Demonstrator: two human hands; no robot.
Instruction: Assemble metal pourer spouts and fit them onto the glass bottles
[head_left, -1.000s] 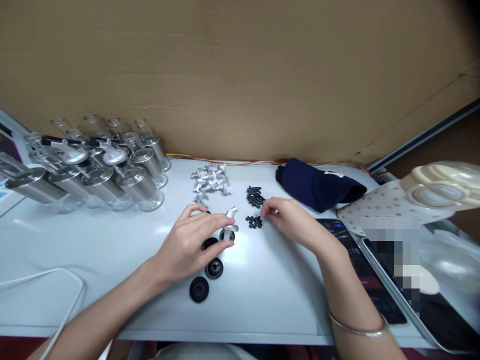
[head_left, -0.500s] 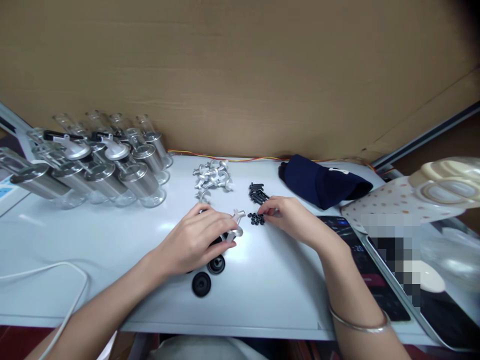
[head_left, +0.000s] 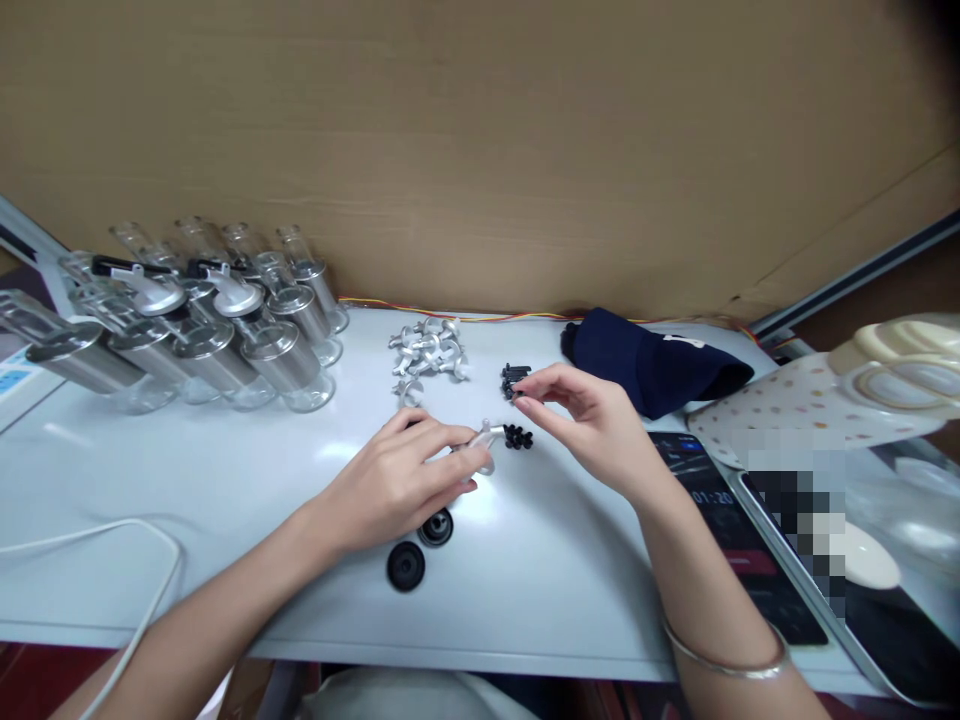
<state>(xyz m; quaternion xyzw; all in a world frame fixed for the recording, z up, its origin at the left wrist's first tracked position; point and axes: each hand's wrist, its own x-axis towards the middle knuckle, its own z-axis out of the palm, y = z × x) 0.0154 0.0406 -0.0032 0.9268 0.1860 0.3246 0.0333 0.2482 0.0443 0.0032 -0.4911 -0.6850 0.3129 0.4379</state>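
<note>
My left hand [head_left: 405, 480] is closed on a silver pourer spout [head_left: 484, 445], its narrow tip pointing right. Just beyond that tip lies a cluster of small black caps [head_left: 518, 437]. My right hand [head_left: 585, 420] has thumb and forefinger pinched at the pile of thin black levers [head_left: 513, 375]; what sits between the fingertips is too small to make out. In front of my left hand are two round black stoppers [head_left: 406, 567], partly shadowed. Behind it lies a heap of silver pourer spouts [head_left: 429, 350].
Several glass bottles with steel sleeves [head_left: 285, 355] stand at the left, two topped with pourers. A navy cap [head_left: 652, 365], a phone [head_left: 739, 540] and a dotted white container [head_left: 780, 400] occupy the right. A white cable [head_left: 169, 560] crosses the left front, with cardboard [head_left: 480, 150] behind.
My right hand has moved from the small black caps back to the pile of black levers. The spout in my left hand has tilted, its tip now pointing right toward the caps.
</note>
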